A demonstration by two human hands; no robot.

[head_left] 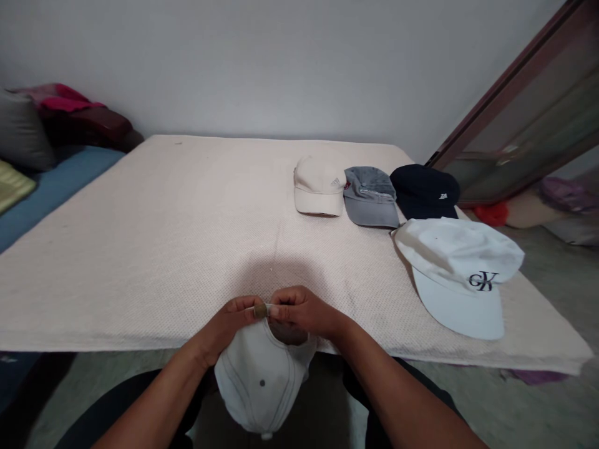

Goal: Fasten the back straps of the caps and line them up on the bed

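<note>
A white baseball cap (259,380) with dark stitching hangs at the table's front edge, its back opening turned up toward me. My left hand (234,321) pinches the cap's back strap beside a brass-coloured buckle (261,310). From the other side, my right hand (299,310) pinches the same strap close to the buckle. The fingers of both hands are closed, and their tips nearly meet. The strap's end is mostly hidden by the fingers.
On the cloth-covered table (163,249) lie a cream cap (318,187), a grey-blue cap (372,196), a navy cap (423,190) and a large white CK cap (461,274). A grey pillow (21,131) is at far left. A wall stands behind.
</note>
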